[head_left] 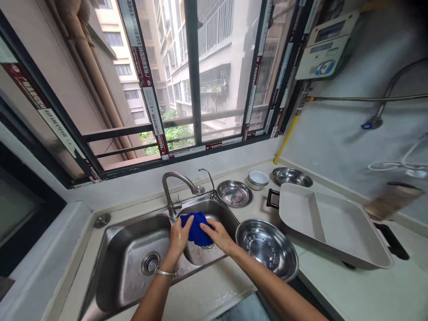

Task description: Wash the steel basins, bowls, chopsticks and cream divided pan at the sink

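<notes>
A blue cloth (198, 229) is bunched between my two hands above the right basin of the steel double sink (112, 254). My left hand (180, 235) grips its left side, thumb lying on top. On the right edge, my right hand (219, 234) pinches the cloth with the thumb over it; the other fingers are partly hidden behind. The curved faucet (177, 176) stands just behind the cloth, its spout over the right basin. No water stream shows. Wet drops lie in the left basin around its drain (150, 263).
Right of the sink are a large steel bowl (267, 247) at the counter's front edge, a shallow steel dish (235, 193), stacked white bowls (258, 178) and another steel dish (292, 176). A wide divided pan (344, 223) with black handles covers much of the right counter. A window (200, 147) is behind.
</notes>
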`<state>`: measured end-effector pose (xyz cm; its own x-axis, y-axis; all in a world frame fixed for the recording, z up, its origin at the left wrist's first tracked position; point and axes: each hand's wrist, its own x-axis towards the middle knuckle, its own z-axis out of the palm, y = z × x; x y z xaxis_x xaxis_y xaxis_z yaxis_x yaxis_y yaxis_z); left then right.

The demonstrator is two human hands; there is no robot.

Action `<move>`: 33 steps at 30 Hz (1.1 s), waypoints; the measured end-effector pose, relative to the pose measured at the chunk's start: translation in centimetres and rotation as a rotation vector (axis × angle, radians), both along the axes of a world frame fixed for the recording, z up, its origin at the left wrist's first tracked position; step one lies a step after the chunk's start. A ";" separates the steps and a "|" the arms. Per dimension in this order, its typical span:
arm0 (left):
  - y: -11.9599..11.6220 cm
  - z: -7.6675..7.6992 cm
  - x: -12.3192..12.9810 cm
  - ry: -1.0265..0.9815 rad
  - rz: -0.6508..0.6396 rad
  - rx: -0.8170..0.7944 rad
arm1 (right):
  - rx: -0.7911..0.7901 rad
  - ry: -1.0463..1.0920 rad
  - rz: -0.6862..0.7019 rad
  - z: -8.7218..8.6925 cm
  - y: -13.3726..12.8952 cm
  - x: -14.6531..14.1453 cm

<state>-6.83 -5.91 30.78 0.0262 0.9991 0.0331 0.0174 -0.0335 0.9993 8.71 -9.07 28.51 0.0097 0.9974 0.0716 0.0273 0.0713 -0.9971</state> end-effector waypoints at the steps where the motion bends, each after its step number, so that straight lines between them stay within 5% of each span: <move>1: 0.0 0.3 0.1 0.098 0.030 0.074 | 0.044 -0.112 0.022 0.1 -0.3 0.2; 3: -0.2 0.7 0.3 0.148 0.037 0.095 | 0.125 -0.278 0.017 0.3 -0.8 0.7; 5: -0.6 0.6 0.4 -0.007 -0.027 -0.031 | 0.199 -0.348 -0.036 0.6 -1.3 1.5; 9: -1.5 -0.3 -0.1 -0.177 -0.167 -0.211 | 0.260 -0.239 -0.091 1.8 -1.8 3.3; 16: -2.3 2.0 -1.2 0.397 -0.452 0.281 | 0.174 -0.021 -0.037 3.7 -1.4 4.7; 18: -2.3 2.7 -1.1 0.466 -0.434 0.370 | 0.169 -0.049 0.045 3.9 -1.4 5.0; 23: -2.1 3.8 -0.3 0.458 -0.143 0.468 | -0.077 0.124 0.372 4.5 -1.7 5.5; 26: -1.9 5.2 0.4 0.410 -0.155 0.458 | -0.146 0.117 0.515 5.3 -1.6 5.9; 30: -1.2 8.3 -0.2 0.296 -0.233 0.403 | 0.031 -0.019 0.504 6.9 -0.5 8.2; 33: -0.7 10.7 -1.5 0.089 -0.236 0.262 | 0.203 -0.050 0.343 8.6 0.3 10.3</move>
